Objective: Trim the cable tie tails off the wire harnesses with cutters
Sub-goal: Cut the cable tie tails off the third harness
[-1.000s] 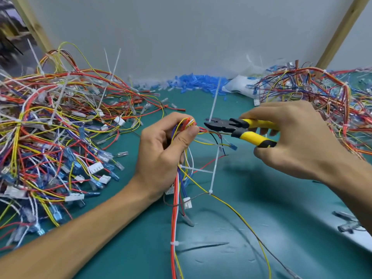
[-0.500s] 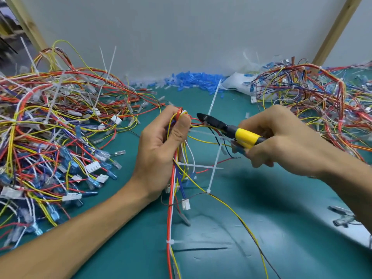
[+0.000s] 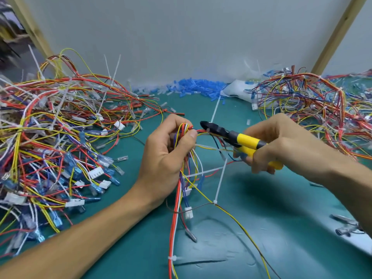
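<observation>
Clutching the harness (image 3: 183, 127), the left hand (image 3: 165, 156) hides part of it; the right hand's (image 3: 281, 146) grip half-covers the cutters (image 3: 227, 134).

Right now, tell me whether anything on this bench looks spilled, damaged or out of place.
Nothing looks damaged. Blue sleeves lie spilled along the wall beside a white bag, and long untrimmed tie tails jut from the harness in the left hand; the right hand holds the cutters.

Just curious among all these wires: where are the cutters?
In the head view, right of centre: the right hand grips the cutters, their black tip at the wire harness beside the left hand.
</observation>
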Demonstrator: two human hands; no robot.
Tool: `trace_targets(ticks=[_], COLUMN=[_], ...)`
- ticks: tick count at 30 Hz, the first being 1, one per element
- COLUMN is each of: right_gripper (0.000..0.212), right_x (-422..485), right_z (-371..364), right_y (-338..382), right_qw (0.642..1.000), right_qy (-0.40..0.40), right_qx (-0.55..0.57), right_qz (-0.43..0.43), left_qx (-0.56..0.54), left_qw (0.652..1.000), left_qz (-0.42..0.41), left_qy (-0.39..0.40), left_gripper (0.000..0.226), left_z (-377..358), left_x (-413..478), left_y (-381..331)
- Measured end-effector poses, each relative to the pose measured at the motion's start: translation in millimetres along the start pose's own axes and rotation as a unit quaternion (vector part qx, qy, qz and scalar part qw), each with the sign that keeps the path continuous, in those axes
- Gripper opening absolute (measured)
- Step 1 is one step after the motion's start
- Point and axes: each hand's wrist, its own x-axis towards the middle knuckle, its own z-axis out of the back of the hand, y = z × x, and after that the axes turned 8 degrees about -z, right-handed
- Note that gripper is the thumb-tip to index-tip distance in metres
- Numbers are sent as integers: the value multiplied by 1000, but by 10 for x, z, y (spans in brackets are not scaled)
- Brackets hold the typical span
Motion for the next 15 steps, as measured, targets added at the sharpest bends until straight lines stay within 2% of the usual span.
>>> trace_targets(ticks=[3, 5, 8, 15], right_gripper=[29, 30, 30, 30], right_x=[17, 9, -15, -41], right_z=[-34, -38, -42, -86], right_y=[-22, -33, -27, -13], right_qw=[984, 968, 940, 916], right_qy=[-131, -171, -206, -225], right_qx=[-101, -146, -223, -281], right_qz=[73, 112, 155, 176], left_qx=[-2, 9, 23, 57], left_qw=[1000, 1000, 999, 997], left_qz=[6, -8, -25, -41], left_qy=[2, 13, 28, 27], left_gripper=[17, 16, 12, 8], left_z=[-4, 4, 16, 17], left_x=[-6, -13, -13, -16], left_y=[-5, 6, 14, 14])
